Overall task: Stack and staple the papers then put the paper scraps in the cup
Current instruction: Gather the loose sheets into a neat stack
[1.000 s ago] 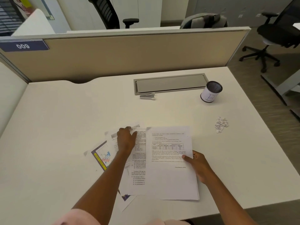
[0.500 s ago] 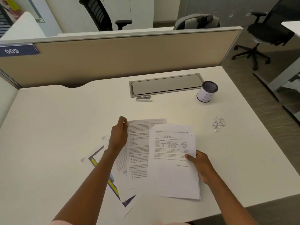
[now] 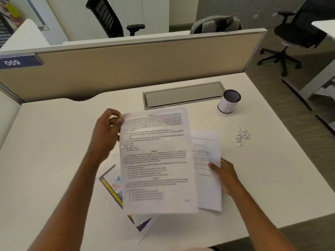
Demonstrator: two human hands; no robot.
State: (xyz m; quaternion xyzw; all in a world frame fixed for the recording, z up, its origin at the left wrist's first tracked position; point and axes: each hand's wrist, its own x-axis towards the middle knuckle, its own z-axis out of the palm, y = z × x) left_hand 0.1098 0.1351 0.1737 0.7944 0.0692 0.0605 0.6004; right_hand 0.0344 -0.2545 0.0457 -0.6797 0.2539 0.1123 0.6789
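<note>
Head view: You are seated at a white office desk (image 3: 54, 151) closed off at the back by a beige fabric partition (image 3: 126, 69); black swivel chairs stand on the carpet beyond it. A grey rectangular cable-tray lid (image 3: 183, 95) is set into the desk near the partition.

Your left hand (image 3: 106, 135) pinches the upper left corner of a white printed text sheet (image 3: 155, 160) between thumb and curled fingers. The sheet is raised off the desk and blurred. It overlaps the papers beneath it.

Your right hand (image 3: 224, 175) rests on the right edge of a second white printed sheet (image 3: 208, 178) that lies flat on the desk, with the thumb pressed on top of the page. You cannot tell how the remaining fingers are set.

A colour-printed sheet with a blue and yellow border (image 3: 113, 185) lies on the desk, partly covered by the raised sheet.

The white cylindrical cup with a dark interior (image 3: 228, 102) stands upright at the right end of the tray lid. The small pile of white paper scraps (image 3: 242, 137) lies on the desk nearer to you than the cup, apart from it and from the sheets.
</note>
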